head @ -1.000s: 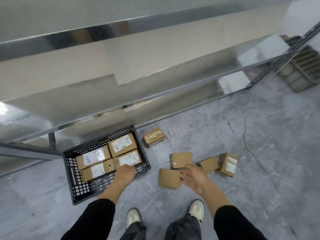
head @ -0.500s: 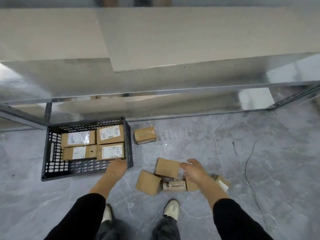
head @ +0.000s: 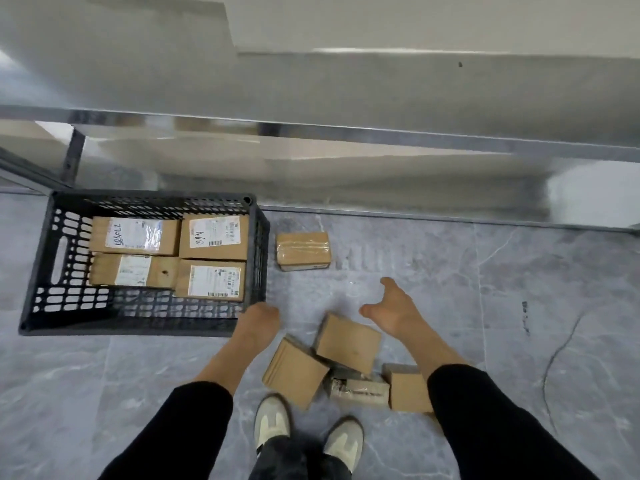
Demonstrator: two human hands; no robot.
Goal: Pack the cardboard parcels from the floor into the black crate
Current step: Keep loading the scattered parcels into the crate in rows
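black crate [head: 145, 317], brown parcels [head: 348, 342], grey marbled floor [head: 519, 306]

Both our arms reach forward and down, forearms bare, black sleeves pulled back near the elbows: left sleeve [head: 180, 431], right sleeve [head: 485, 420]. The left grip [head: 258, 318] shows its back to us, wrist straight, fingers folded under past the knuckles and hidden; we cannot tell whether it holds anything. The right grip [head: 393, 311] is further forward, palm down and spread, thumb [head: 369, 310] splayed toward the left arm, one finger [head: 387, 283] extended ahead. It holds nothing.
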